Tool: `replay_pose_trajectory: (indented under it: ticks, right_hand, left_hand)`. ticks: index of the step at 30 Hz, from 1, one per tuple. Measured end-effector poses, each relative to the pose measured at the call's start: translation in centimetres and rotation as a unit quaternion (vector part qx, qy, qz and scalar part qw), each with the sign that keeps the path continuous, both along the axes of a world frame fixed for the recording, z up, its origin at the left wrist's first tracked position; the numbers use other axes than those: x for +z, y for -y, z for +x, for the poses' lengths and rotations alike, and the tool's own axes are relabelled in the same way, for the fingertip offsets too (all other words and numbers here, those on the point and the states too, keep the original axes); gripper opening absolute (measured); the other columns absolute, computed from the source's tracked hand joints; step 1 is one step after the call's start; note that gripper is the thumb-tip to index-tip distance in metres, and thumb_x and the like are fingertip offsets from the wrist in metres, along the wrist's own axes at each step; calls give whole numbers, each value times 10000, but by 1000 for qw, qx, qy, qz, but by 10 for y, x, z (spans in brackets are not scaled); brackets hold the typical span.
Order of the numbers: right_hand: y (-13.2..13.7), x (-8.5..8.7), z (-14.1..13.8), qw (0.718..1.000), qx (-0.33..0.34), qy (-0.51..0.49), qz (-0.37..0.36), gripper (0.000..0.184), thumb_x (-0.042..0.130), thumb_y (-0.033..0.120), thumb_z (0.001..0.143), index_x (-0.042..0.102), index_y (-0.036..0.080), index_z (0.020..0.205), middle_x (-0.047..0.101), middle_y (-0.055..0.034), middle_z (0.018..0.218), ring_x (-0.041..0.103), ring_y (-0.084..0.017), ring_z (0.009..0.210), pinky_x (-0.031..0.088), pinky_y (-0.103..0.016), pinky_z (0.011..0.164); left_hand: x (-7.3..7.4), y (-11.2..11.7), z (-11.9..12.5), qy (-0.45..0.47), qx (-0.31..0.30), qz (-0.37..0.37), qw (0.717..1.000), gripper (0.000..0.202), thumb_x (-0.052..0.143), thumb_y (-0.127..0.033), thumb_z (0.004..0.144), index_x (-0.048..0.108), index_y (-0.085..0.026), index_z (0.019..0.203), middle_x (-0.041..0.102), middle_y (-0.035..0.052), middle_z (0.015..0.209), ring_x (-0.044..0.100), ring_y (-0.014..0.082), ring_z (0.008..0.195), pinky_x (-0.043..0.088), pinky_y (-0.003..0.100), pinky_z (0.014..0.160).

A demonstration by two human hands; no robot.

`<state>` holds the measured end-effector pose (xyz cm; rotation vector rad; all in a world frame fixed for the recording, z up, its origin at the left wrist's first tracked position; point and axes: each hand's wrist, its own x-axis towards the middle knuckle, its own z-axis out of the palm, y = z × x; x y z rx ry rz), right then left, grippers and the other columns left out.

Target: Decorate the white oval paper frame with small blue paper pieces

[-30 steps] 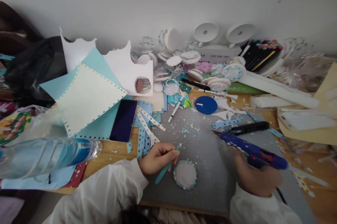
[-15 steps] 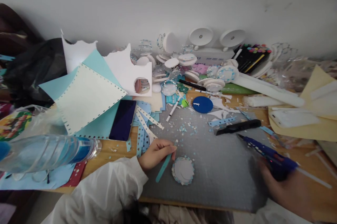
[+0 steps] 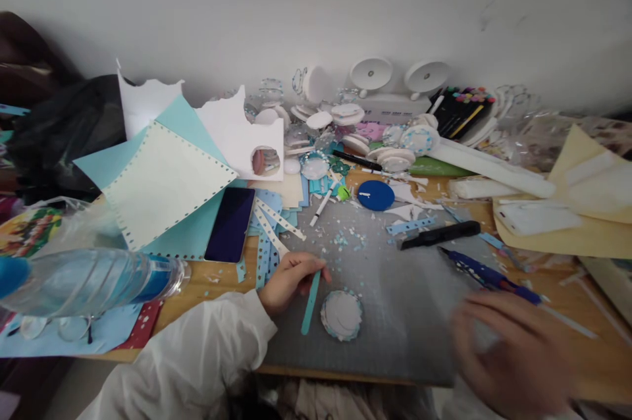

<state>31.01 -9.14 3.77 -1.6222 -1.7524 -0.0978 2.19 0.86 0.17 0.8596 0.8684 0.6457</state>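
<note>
My left hand [image 3: 290,280] is closed in a pinch on a teal paper strip [image 3: 311,301] that hangs down onto the grey cutting mat [image 3: 395,315]. Just right of the strip lies a white round disc with a blue scalloped edge [image 3: 341,315]. My right hand [image 3: 513,357] is blurred by motion near the mat's front right, fingers spread, with nothing in it. The blue glue gun [image 3: 488,277] lies on the mat's right edge, just beyond my right hand. A black utility knife [image 3: 437,235] lies beyond it.
A dark phone [image 3: 230,224] lies left of the mat among blue paper strips. A plastic water bottle [image 3: 83,282] lies on its side at the left. Paper sheets, white discs, a blue round lid [image 3: 376,195], markers and beige envelopes [image 3: 587,209] crowd the back and right.
My right hand has set the glue gun down at the mat's right edge and come off it, moving toward the front. The left hand's strip has swung more upright.
</note>
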Motion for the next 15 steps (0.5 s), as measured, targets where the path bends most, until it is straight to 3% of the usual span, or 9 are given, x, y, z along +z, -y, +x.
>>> replay_pose_trajectory:
  ticks: [2, 5, 9, 15]
  right_hand:
    - [-23, 3, -37, 979, 174, 94, 53, 211, 625, 161, 798, 648, 260, 983, 677, -81, 922, 615, -253, 836, 492, -432, 769]
    - [-57, 5, -87, 943, 290, 144, 74, 242, 546, 139, 859, 630, 184, 1081, 683, -78, 962, 599, -211, 864, 480, -385, 800]
    - [-81, -3, -113, 916, 353, 170, 91, 186, 492, 160, 921, 637, 172, 1038, 687, -62, 955, 588, -183, 888, 472, -362, 816]
    - [-88, -13, -109, 895, 377, 187, 148, 176, 501, 115, 920, 657, 178, 971, 701, -36, 963, 598, -167, 908, 476, -344, 838]
  left_hand:
    - [1, -2, 0, 18, 12, -14, 1000, 383, 648, -458, 769, 700, -90, 679, 468, -30, 457, 317, 48, 373, 179, 228, 419]
    - [1, -4, 0, 50, 27, -35, 998, 400, 670, -488, 751, 684, -90, 716, 517, -18, 496, 344, 43, 389, 205, 215, 428]
    - [-3, -4, 0, 85, 38, -64, 994, 385, 724, -466, 715, 624, -102, 640, 497, -29, 465, 378, 45, 393, 208, 197, 416]
    - [-1, 0, 3, 124, 59, -87, 987, 367, 769, -444, 688, 637, -102, 676, 530, -28, 509, 430, 50, 436, 319, 187, 469]
